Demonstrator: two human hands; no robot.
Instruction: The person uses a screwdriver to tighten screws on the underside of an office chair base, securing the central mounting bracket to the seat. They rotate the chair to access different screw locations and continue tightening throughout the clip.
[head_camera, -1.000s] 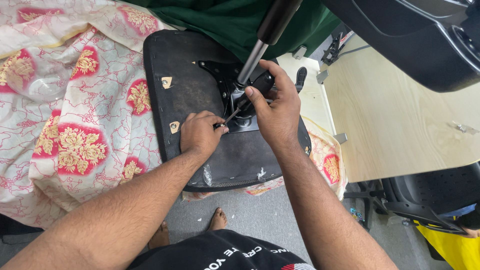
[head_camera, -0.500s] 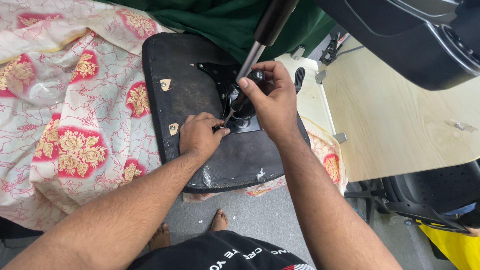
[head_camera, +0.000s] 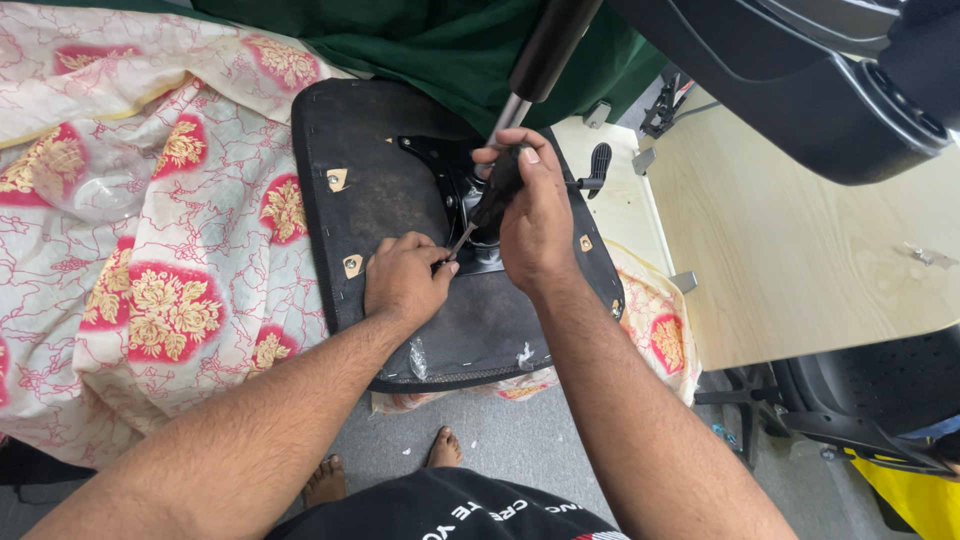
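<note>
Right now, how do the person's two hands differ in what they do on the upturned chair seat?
The right hand is closed around the black handle of a screwdriver; the left hand holds no handle and pinches at the screwdriver's tip. The right hand is raised above the metal mechanism; the left hand rests low on the seat underside. Both meet at the same spot beside the mechanism.

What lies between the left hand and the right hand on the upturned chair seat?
In the head view, the screwdriver bridges them: the right hand grips its black handle, and its thin shaft slants down to the left hand.
</note>
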